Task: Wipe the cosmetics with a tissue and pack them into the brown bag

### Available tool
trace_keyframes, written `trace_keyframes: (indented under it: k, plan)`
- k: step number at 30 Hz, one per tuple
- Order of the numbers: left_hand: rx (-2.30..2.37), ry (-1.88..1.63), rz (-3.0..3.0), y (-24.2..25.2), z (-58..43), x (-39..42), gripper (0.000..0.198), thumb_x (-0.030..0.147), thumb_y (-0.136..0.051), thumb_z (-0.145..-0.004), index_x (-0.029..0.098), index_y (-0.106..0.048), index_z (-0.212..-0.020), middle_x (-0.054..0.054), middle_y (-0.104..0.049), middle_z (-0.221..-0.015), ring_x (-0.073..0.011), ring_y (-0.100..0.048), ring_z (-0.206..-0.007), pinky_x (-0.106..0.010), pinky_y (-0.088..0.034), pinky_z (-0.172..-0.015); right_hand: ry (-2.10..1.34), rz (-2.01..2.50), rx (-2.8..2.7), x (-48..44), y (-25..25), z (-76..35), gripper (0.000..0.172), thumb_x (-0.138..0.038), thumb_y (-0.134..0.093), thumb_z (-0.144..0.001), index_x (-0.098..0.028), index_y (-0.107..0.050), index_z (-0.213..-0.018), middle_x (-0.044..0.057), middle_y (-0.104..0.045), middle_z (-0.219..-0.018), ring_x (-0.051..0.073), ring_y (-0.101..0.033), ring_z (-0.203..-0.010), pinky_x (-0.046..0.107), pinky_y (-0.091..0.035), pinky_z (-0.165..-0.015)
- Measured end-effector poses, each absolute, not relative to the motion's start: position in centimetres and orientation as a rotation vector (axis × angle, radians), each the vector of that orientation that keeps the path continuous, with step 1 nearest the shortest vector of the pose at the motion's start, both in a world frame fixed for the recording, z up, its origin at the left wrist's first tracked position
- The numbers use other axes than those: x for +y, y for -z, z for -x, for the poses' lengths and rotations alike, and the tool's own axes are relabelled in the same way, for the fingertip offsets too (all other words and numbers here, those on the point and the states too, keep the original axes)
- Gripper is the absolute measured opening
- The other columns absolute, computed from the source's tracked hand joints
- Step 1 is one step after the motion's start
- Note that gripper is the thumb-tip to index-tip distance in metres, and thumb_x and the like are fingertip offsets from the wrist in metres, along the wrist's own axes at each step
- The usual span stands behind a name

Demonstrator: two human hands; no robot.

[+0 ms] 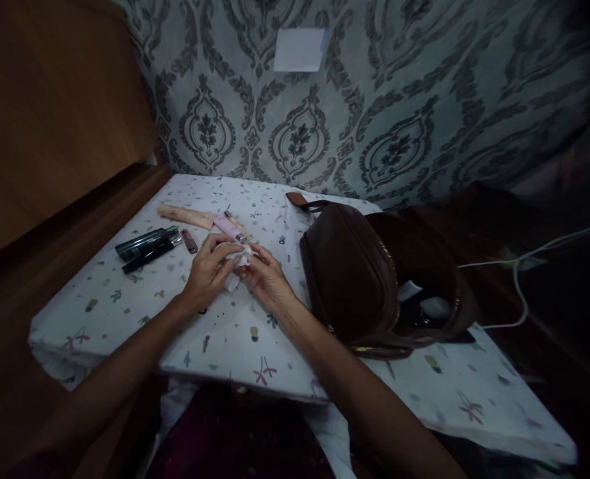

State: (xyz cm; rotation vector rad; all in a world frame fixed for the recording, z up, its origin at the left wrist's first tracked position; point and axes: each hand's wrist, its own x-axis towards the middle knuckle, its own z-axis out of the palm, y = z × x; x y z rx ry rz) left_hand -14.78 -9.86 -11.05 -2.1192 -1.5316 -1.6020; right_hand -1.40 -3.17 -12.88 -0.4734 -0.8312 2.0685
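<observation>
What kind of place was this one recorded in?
Probably a room in a home, though a guest room is possible. The patterned wallpaper, the table under a printed cloth, and the brown bag lying open on it suggest a lived-in space.

No readable text or labels.

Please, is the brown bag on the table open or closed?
Open: the brown bag has its mouth gaping, and a pale thing shows inside.
</observation>
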Motion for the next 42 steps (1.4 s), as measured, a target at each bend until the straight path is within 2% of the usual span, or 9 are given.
trace_keyframes:
  k: [3,9,14,18,23,30,34,38,42]
  plan:
    - [-1.509,1.565,2.134,11.2,14.8,-9.9,0.017,0.022,-0.055,-0.097,0.021,-0.068,-0.109,-0.007,-0.057,-0.111,-0.0206,-0.059,-0.109,-0.037,-0.05,-0.097,-2.082,0.479,-0.818,-3.1,12.9,1.4,0.039,-0.021,-0.088,-0.062,-0.021,-0.072,-0.098,-0.003,-0.071,-0.084,0.008,-0.06,-0.063,0.02,-0.052,-0.059]
    - [-1.487,1.496,2.18,11.6,14.8,-9.9,0.02,0.022,-0.053,-0.098,0.022,-0.068,-0.11,-0.009,-0.056,-0.116,-0.0218,-0.058,-0.112,-0.039,-0.051,-0.096,-2.105,0.49,-0.699,-3.2,12.5,1.5,0.027,-0.017,-0.087,-0.063,-0.022,-0.069,-0.082,-0.003,-0.072,-0.083,0.01,-0.063,-0.069,0.02,-0.055,-0.063]
    - [-1.45,1.494,2.244,11.9,14.6,-9.8,0.02,0.024,-0.052,-0.098,0.023,-0.068,-0.111,-0.009,-0.056,-0.119,-0.0225,-0.057,-0.113,-0.039,-0.052,-0.095,-2.159,0.54,-0.638,-3.0,12.2,1.2,0.017,-0.027,-0.081,-0.076,-0.021,-0.069,-0.085,-0.002,-0.072,-0.081,0.011,-0.062,-0.067,0.02,-0.052,-0.06]
    - [-1.452,1.49,2.236,11.8,14.4,-9.8,0.018,0.023,-0.052,-0.098,0.022,-0.068,-0.108,-0.01,-0.054,-0.122,-0.0223,-0.056,-0.115,-0.04,-0.051,-0.096,-2.261,0.572,-0.593,-2.7,12.1,1.1,0.023,-0.041,-0.075,-0.082,-0.02,-0.069,-0.09,-0.002,-0.07,-0.074,0.012,-0.061,-0.065,0.022,-0.05,-0.057]
    - [-1.497,1.502,2.2,11.4,14.4,-10.0,0.017,0.022,-0.052,-0.098,0.022,-0.068,-0.103,-0.009,-0.053,-0.119,-0.0221,-0.057,-0.115,-0.04,-0.05,-0.099,-2.251,0.545,-0.563,-2.6,12.0,0.9,0.018,-0.039,-0.068,-0.088,-0.021,-0.067,-0.088,-0.003,-0.066,-0.069,0.011,-0.056,-0.06,0.02,-0.048,-0.054]
    - [-1.634,1.586,2.145,11.4,15.0,-9.8,0.016,0.027,-0.053,-0.097,0.022,-0.064,-0.107,-0.005,-0.063,-0.103,-0.0215,-0.061,-0.102,-0.037,-0.051,-0.09,-2.262,0.504,-0.642,-2.8,11.8,0.8,0.024,-0.038,-0.077,-0.078,-0.018,-0.065,-0.084,-0.002,-0.065,-0.066,0.01,-0.057,-0.059,0.018,-0.047,-0.053]
    - [-1.722,1.704,2.127,11.5,15.5,-9.6,0.02,0.03,-0.052,-0.096,0.02,-0.062,-0.111,-0.006,-0.068,-0.105,-0.0217,-0.063,-0.099,-0.037,-0.05,-0.089,-2.259,0.528,-0.705,-3.1,11.7,1.0,0.028,-0.036,-0.082,-0.07,-0.018,-0.065,-0.083,-0.003,-0.065,-0.066,0.009,-0.055,-0.057,0.018,-0.043,-0.049]
    - [-1.824,1.764,2.109,11.5,15.6,-9.6,0.023,0.031,-0.049,-0.097,0.019,-0.06,-0.113,-0.006,-0.07,-0.109,-0.0218,-0.065,-0.1,-0.037,-0.051,-0.091,-2.168,0.567,-0.77,-3.3,11.5,1.1,0.033,-0.038,-0.087,-0.06,-0.019,-0.064,-0.074,-0.006,-0.061,-0.061,0.007,-0.047,-0.051,0.019,-0.038,-0.047]
    - [-1.837,1.753,2.115,11.3,15.6,-9.8,0.022,0.032,-0.049,-0.097,0.02,-0.061,-0.112,-0.006,-0.069,-0.109,-0.022,-0.065,-0.099,-0.038,-0.051,-0.091,-2.002,0.628,-0.949,-3.3,11.5,1.1,0.033,-0.042,-0.086,-0.06,-0.018,-0.065,-0.068,-0.006,-0.056,-0.057,0.006,-0.043,-0.05,0.019,-0.037,-0.048]
